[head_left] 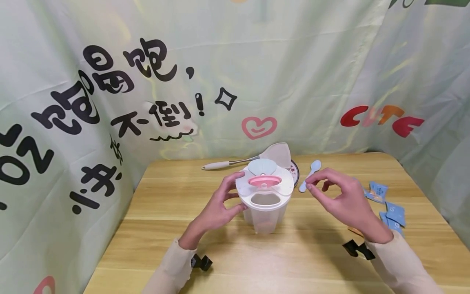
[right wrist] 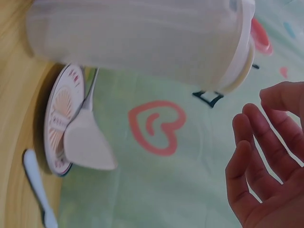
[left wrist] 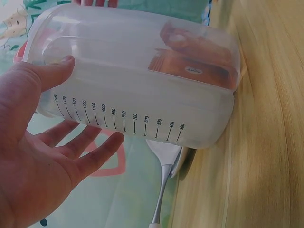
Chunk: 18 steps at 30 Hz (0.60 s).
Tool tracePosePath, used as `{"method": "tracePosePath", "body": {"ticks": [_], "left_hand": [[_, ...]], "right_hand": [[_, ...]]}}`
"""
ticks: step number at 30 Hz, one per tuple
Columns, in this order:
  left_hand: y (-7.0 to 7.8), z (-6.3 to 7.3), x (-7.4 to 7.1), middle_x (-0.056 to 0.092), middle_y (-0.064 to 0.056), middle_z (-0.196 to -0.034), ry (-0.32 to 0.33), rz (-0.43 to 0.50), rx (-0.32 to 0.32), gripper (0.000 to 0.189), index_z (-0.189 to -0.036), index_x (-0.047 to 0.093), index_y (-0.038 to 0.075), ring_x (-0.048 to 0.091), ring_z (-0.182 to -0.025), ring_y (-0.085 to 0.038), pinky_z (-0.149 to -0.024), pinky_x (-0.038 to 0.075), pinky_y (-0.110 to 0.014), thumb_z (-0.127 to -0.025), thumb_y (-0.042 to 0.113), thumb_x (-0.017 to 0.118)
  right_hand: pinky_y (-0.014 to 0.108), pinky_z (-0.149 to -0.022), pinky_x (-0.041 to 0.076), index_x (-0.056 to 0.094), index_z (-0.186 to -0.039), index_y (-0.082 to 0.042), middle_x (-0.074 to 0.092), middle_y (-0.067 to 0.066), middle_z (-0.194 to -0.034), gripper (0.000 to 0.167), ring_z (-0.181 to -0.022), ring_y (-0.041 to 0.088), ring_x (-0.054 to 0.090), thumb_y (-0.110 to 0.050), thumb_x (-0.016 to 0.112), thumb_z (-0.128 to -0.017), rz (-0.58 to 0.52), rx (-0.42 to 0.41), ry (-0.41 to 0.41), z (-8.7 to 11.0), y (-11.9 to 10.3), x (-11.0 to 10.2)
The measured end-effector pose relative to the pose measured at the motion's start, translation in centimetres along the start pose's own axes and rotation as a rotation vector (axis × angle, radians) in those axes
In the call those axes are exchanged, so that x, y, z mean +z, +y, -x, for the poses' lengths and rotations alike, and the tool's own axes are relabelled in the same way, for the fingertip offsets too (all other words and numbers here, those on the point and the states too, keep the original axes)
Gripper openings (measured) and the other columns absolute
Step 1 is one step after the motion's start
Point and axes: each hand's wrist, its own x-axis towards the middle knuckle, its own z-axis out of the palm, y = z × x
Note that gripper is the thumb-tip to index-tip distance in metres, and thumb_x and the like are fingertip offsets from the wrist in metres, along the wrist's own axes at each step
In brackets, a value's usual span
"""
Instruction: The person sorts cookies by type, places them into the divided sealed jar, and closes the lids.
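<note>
A translucent plastic storage container stands upright on the table under a white lid with a pink handle. One opening shows at the front of the lid. Volume marks run along its side in the left wrist view, and orange-wrapped packets lie inside. My left hand holds the container's side near the top, thumb on one face and fingers around the other. To the right of it, my right hand hovers with loosely bent fingers and nothing in them. In the right wrist view, its fingertips are apart from the container.
Behind the container, a spatula leans on a patterned plate. A pale blue spoon lies beyond my right hand. Several blue packets lie at the right, with an orange packet by the right wrist. A printed cloth hangs behind.
</note>
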Motion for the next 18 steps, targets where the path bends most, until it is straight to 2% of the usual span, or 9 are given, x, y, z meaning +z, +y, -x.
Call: {"method": "tracePosePath", "body": {"ticks": [6,12,18], "left_hand": [[0.1,-0.1,0.1,0.043,-0.011,-0.171,0.004,0.004,0.004,0.087,-0.165,0.036,0.019,0.059,-0.144,-0.039,-0.111,0.062,-0.046,-0.094,-0.002,0.082],[0.0,-0.1,0.2,0.042,-0.012,-0.172,0.004,0.0,0.011,0.087,-0.165,0.036,0.018,0.058,-0.145,-0.041,-0.11,0.063,-0.046,-0.094,-0.001,0.082],[0.0,-0.1,0.1,0.043,-0.012,-0.171,0.006,-0.003,0.011,0.087,-0.165,0.036,0.018,0.058,-0.144,-0.04,-0.109,0.063,-0.046,-0.094,-0.003,0.081]], "right_hand": [[0.01,-0.074,0.054,0.081,-0.102,-0.016,0.08,0.0,-0.096,0.039,-0.084,-0.006,0.065,0.014,0.088,-0.08,0.042,0.073,-0.003,0.4,1.2,-0.9],[0.007,-0.072,0.054,0.08,-0.101,-0.019,0.08,-0.003,-0.094,0.036,-0.078,-0.008,0.064,0.01,0.087,-0.083,0.111,0.129,-0.033,1.3,2.7,-2.3],[0.006,-0.069,0.053,0.08,-0.101,-0.015,0.08,0.0,-0.09,0.03,-0.078,-0.01,0.063,0.009,0.087,-0.084,0.146,0.169,-0.07,2.5,4.9,-3.3]]}}
